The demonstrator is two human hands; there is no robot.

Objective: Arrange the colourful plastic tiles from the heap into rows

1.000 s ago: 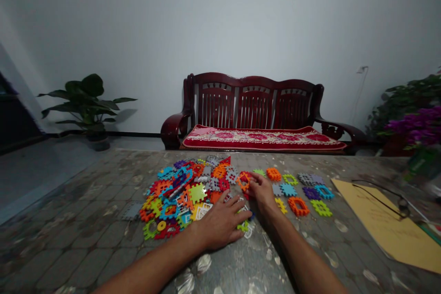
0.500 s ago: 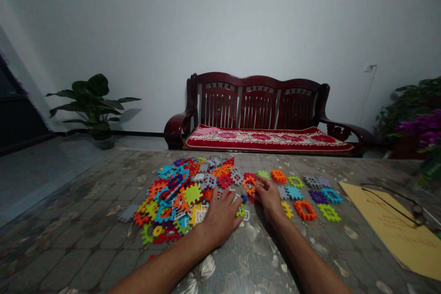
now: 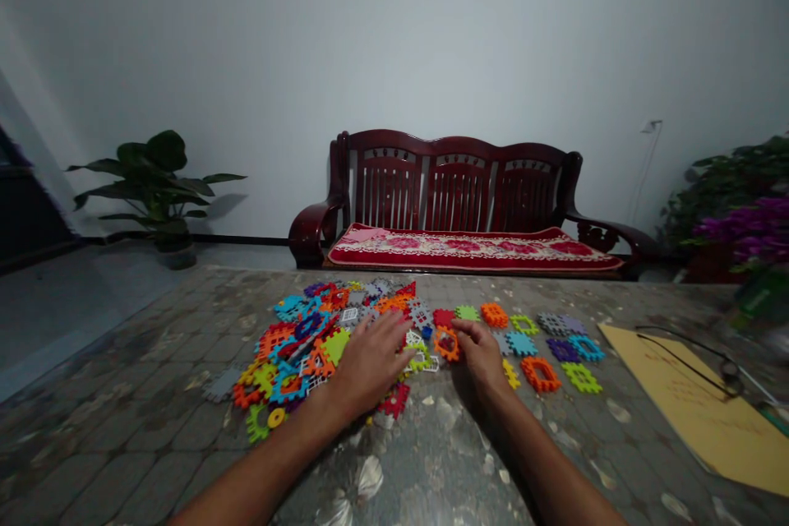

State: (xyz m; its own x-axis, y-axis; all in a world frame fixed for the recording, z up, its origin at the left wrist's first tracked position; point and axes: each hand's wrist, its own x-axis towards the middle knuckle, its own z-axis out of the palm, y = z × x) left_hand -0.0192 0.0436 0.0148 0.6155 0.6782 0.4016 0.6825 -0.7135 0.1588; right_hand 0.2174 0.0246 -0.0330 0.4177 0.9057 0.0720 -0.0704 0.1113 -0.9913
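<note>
My left hand (image 3: 373, 362) lies over the right side of a pile of colourful notched plastic building pieces (image 3: 289, 341), its fingers stretched forward and apart. It covers part of the pile. My right hand (image 3: 484, 357) has its fingers bent together at the right edge of an orange square frame piece (image 3: 446, 343); the thumb side is partly hidden. Just behind that piece lies a red notched piece (image 3: 444, 318), with a lime green one (image 3: 467, 312) to its right. White lattice pieces (image 3: 430, 363) and a small blue piece (image 3: 426, 332) sit between my hands.
Right of my right hand, separate pieces lie in loose rows, among them an orange frame (image 3: 541, 375) and a green one (image 3: 581, 378). Farther right are yellow paper (image 3: 684, 394) and eyeglasses (image 3: 731, 378). A wooden bench (image 3: 462, 197) stands beyond the table.
The orange frame piece by my right hand has come nearer to me and lies flatter. My left hand has shifted left and farther over the pile; a red piece now shows beneath its wrist.
</note>
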